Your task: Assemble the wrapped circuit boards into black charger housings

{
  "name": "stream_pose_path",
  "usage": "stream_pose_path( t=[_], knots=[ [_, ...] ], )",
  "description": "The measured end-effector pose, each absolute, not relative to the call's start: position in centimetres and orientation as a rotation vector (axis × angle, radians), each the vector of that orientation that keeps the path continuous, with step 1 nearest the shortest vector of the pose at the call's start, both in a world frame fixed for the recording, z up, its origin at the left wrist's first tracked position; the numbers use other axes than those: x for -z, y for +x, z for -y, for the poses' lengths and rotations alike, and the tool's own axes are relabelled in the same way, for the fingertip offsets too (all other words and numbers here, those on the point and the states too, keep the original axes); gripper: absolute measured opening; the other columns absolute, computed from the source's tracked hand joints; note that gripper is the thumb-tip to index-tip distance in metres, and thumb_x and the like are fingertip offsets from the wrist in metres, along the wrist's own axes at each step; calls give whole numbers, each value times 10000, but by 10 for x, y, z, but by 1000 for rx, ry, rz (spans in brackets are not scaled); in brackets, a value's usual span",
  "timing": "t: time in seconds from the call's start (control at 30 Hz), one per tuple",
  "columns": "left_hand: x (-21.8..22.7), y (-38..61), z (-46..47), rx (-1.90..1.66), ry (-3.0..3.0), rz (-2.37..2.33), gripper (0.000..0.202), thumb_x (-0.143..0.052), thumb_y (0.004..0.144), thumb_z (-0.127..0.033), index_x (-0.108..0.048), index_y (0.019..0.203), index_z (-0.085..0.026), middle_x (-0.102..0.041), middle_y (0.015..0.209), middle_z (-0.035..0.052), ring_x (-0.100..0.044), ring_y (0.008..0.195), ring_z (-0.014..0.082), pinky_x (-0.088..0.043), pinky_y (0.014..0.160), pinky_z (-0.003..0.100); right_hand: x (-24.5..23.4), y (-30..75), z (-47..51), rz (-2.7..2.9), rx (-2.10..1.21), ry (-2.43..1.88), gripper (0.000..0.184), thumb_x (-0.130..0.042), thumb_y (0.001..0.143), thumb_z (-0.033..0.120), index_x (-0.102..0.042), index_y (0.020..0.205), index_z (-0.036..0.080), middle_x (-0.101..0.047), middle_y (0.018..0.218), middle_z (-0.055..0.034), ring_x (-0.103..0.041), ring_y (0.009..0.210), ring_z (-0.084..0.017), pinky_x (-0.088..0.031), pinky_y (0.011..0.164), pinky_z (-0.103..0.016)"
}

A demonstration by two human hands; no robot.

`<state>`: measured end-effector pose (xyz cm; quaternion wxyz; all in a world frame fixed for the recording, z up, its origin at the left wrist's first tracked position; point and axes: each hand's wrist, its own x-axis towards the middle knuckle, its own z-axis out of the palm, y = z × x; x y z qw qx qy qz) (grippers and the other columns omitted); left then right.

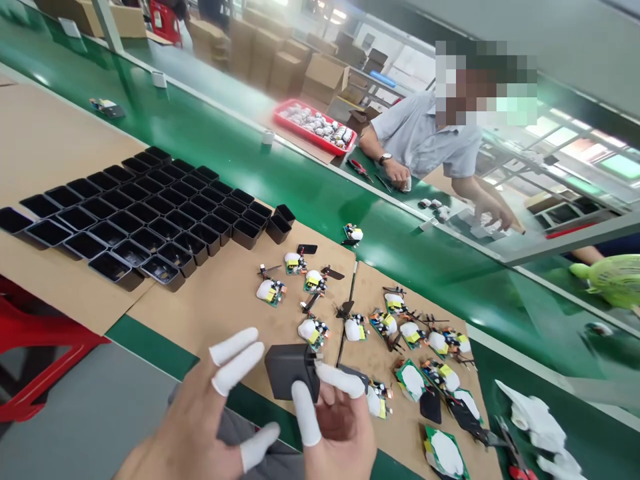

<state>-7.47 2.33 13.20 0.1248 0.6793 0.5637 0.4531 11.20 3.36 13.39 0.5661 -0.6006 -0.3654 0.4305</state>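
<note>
My right hand (pixel 340 427), with white finger cots, pinches a black charger housing (pixel 291 371) between thumb and forefinger near the bottom middle. My left hand (pixel 200 420) hovers just left of the housing with its cot-covered fingers spread and nothing in it. Several small circuit boards (pixel 313 331) with white and yellow parts lie on the cardboard sheet (pixel 225 300) just beyond my hands. More boards (pixel 440 341) are scattered to the right.
A block of empty black housings (pixel 145 213) fills the left cardboard. A green conveyor belt (pixel 300 180) runs across behind. A person in a grey shirt (pixel 425 137) works opposite beside a red tray (pixel 315 127). White cloth (pixel 535 417) lies at right, a red stool (pixel 35 347) at left.
</note>
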Motion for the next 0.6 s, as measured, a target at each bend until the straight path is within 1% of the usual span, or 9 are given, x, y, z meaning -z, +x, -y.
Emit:
stream_pose_path(
  t=[0.07,0.1,0.13,0.23,0.27,0.33,0.43,0.53,0.6],
  knots=[
    [-139,-61,-24,-1306,2058,-1619,631,-769,1023,-218,-557,1616,-180,-788,1409,200,-816,1299,301,-702,1074,369,-138,110,-30,1029,-985,-1473,631,-1050,847,419,-778,1384,232,-874,1145,-85,-852,1032,-225,-710,972,-313],
    [-140,-55,-26,-1314,2044,-1627,572,-728,1015,-161,-589,1569,-184,-821,1341,178,-847,1233,281,-716,1032,338,-141,109,-29,1101,-983,-1496,623,-1011,887,444,-773,1426,243,-867,1186,-90,-848,1065,-237,-704,1005,-340],
    [-140,-49,-27,-1322,2011,-1634,539,-692,998,-115,-614,1526,-190,-841,1292,159,-866,1187,270,-725,1006,321,-145,109,-30,1171,-970,-1509,566,-967,931,452,-784,1430,257,-857,1222,-91,-842,1092,-244,-697,1024,-353],
    [-135,-39,-30,-1329,1919,-1615,568,-656,948,-42,-645,1489,-215,-859,1285,128,-882,1168,256,-731,1017,310,-158,118,-39,1408,-907,-1421,227,-855,1032,370,-867,1241,281,-831,1194,-74,-821,1070,-224,-679,970,-300],
    [-133,-37,-29,-1321,1897,-1584,599,-662,939,-28,-644,1504,-224,-858,1300,121,-878,1191,254,-726,1041,313,-164,123,-43,1462,-906,-1384,153,-826,1055,339,-875,1189,284,-821,1174,-68,-811,1055,-213,-670,945,-278],
    [-131,-35,-25,-1306,1816,-1525,641,-705,921,-27,-647,1516,-257,-858,1311,97,-867,1225,252,-717,1084,327,-176,135,-54,1512,-970,-1359,111,-807,1073,319,-874,1155,285,-806,1110,-53,-781,1011,-197,-642,915,-251],
    [-133,-34,-18,-1219,1593,-1433,780,-880,847,-88,-628,1541,-340,-863,1331,37,-866,1220,249,-711,1120,359,-194,153,-71,1466,-1243,-1350,118,-898,1011,360,-861,1058,259,-772,979,-19,-724,920,-183,-594,862,-236],
    [-139,-29,-9,-1116,1357,-1370,975,-1007,711,-118,-626,1568,-385,-864,1332,13,-873,1168,249,-718,1103,372,-208,166,-85,1315,-1559,-1303,287,-992,922,419,-787,874,223,-688,816,30,-635,794,-146,-534,759,-210],
    [-142,-25,-4,-1098,1244,-1366,965,-1018,661,-120,-680,1530,-367,-866,1330,31,-870,1173,274,-719,1092,390,-212,170,-91,1225,-1700,-1281,378,-1023,882,443,-737,808,209,-620,735,57,-550,708,-115,-478,674,-191]
  ],
)
